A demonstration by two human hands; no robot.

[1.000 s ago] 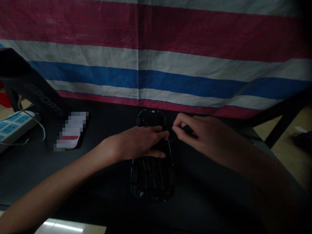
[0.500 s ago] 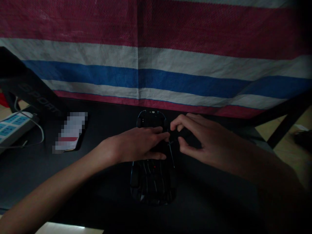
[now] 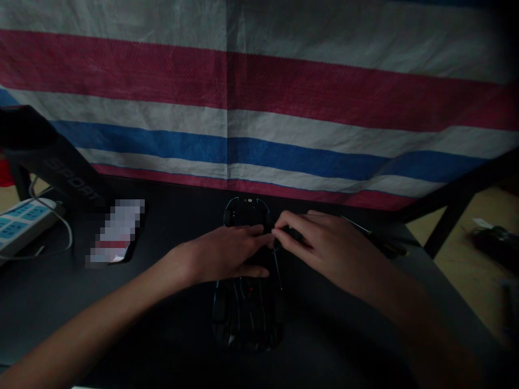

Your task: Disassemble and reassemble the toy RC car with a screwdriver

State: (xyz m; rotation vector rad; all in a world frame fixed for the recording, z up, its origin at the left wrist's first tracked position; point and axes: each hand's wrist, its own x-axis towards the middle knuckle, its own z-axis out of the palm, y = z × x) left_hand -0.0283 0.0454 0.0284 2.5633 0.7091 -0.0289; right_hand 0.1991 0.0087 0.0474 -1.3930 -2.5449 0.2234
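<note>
Black toy car (image 3: 248, 319) lies under my loosely spread left hand (image 3: 221, 253); just beside, my right hand (image 3: 324, 240) pinches, on what I cannot tell.

Toy car (image 3: 248, 319) partly behind hands (image 3: 222, 252)

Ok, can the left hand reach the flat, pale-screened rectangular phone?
Likely yes: the phone lies uncovered, though the left hand would have to leave the black, blue-edged toy car.
</note>
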